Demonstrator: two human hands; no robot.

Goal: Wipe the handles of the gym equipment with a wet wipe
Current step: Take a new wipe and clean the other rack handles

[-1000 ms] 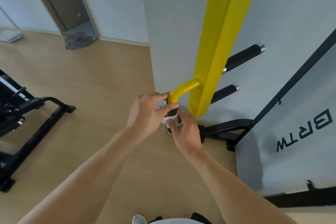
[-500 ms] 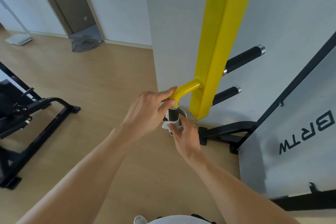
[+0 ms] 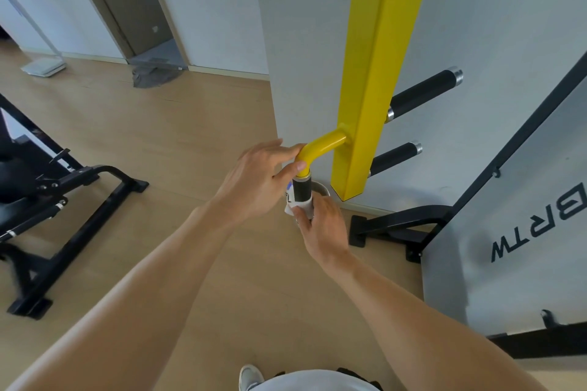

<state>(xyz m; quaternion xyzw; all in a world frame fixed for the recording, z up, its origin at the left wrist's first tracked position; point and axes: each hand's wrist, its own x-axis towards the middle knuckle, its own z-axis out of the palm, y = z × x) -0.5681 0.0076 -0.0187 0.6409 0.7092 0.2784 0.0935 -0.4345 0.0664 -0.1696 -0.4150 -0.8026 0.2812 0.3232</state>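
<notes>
At the bottom edge of the view we see the tip of a pale shoe [image 3: 251, 376] on the wooden floor [image 3: 165, 143], and our two bare forearms reach forward and up from there.

Our right hand [image 3: 324, 225] is curled around the lower end of a black foam handle [image 3: 301, 190], gripping it through a white wet wipe [image 3: 300, 207] that is wrapped around the handle's bottom. The wipe bunches out a little past the fingers on the left side. The handle hangs straight down from a bent yellow tube [image 3: 320, 147].

Our left hand [image 3: 259, 181] rests just above, at the bend of that tube. Its fingers are nearly straight along the far side of the bend and the thumb presses the near side, just above the top of the black grip; it holds nothing else.

The tube joins a thick yellow square post [image 3: 378, 73] that runs up out of view. Behind the post, two more black handles [image 3: 422, 94] with silver end caps stick out to the right, one above the other, well apart from our hands.

To the right stands a grey panel [image 3: 514, 232] in a black frame, printed with letters we see upside down. On the far left sits a black exercise machine [image 3: 63, 194], and beyond it white walls and a doorway [image 3: 133, 0].
</notes>
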